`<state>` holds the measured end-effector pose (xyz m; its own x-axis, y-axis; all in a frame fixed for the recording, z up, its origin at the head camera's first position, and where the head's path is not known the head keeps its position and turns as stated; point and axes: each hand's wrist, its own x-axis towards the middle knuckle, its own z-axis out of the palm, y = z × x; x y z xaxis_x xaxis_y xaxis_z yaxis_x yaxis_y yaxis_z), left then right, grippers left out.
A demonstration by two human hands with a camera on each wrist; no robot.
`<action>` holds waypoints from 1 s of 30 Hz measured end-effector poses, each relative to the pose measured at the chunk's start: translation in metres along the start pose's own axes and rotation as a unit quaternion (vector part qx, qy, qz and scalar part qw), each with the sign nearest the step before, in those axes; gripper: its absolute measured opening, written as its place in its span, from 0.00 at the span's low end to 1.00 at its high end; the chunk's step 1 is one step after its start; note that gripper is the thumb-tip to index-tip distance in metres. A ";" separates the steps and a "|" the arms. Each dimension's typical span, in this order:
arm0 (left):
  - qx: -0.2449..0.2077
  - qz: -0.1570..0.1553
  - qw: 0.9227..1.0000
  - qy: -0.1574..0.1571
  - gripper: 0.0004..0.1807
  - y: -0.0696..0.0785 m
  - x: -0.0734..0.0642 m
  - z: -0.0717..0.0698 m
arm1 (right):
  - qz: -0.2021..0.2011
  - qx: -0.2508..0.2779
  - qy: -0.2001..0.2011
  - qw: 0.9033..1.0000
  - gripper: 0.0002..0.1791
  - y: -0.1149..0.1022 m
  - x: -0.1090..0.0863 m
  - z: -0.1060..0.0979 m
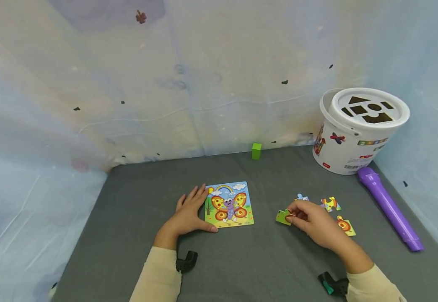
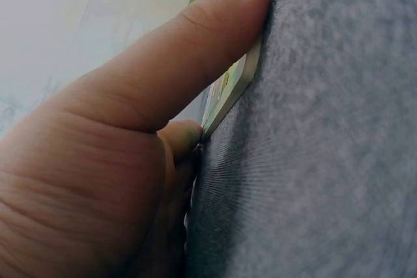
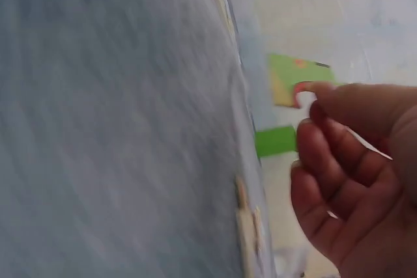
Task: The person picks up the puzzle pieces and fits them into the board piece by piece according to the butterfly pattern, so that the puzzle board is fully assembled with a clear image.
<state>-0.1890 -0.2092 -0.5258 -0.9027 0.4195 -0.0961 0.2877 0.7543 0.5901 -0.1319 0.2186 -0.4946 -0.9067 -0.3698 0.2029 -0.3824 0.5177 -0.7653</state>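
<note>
Fingers [image 1: 300,205] of your right hand [image 1: 317,222] pinch close on a green jigsaw piece [image 1: 282,217] jutting left toward the butterfly puzzle board [image 1: 229,204], a strip of gray tabletop [image 1: 265,237] between, your left hand [image 1: 190,214] spread along the board's left edge.

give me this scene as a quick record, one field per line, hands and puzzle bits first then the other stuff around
left hand: touching the left side of the butterfly board, fingers spread
right hand: pinching a green puzzle piece
held piece: raised off the table
loose pieces: at least three, near the right hand
green block: upright, beyond the board
white bucket: back right, lid on
purple stick: lying at right
</note>
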 end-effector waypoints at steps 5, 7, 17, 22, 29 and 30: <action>0.001 0.003 1.000 -0.001 0.79 0.002 0.001 0.001 | 0.000 0.056 0.022 0.998 0.06 -0.008 -0.001 0.016; 0.000 0.003 1.000 -0.001 0.79 0.002 0.002 0.002 | -0.005 0.078 0.026 0.997 0.04 -0.011 0.000 0.025; 0.005 -0.003 1.000 0.001 0.80 -0.003 0.002 0.002 | -0.048 0.154 0.010 0.987 0.04 -0.023 0.010 0.072; 0.004 -0.008 1.000 -0.008 0.78 0.004 0.001 -0.002 | -0.027 0.180 0.009 0.983 0.03 -0.027 0.020 0.084; 0.005 -0.011 1.000 -0.008 0.77 0.006 0.001 -0.003 | -0.017 0.186 -0.005 0.982 0.03 -0.031 0.042 0.098; 0.005 -0.011 1.000 -0.008 0.77 0.006 0.001 -0.003 | -0.017 0.187 -0.005 0.982 0.03 -0.032 0.045 0.100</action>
<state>-0.1894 -0.2060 -0.5198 -0.9038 0.4102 -0.1219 0.2708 0.7689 0.5792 -0.1425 0.1082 -0.5219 -0.8915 -0.3914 0.2279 -0.3189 0.1850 -0.9296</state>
